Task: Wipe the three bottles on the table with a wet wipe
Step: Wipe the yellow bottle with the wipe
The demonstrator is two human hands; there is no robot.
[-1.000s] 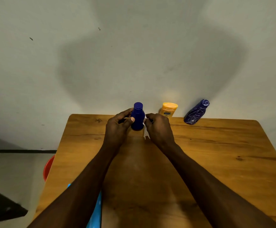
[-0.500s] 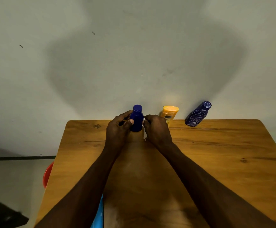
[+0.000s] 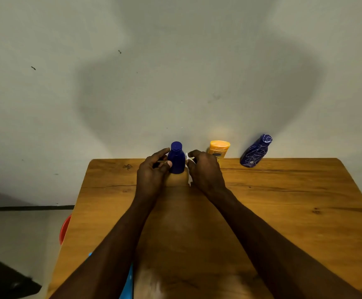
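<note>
The left hand (image 3: 152,173) grip clamps the upright blue bottle (image 3: 176,158) on the table (image 3: 283,201); the right hand (image 3: 205,169) grip pinches the white wipe (image 3: 189,159) beside it.

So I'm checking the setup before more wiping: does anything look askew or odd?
The patterned blue bottle at the table's far right looks tilted, though the wide lens may exaggerate it. Nothing looks spilled.
</note>
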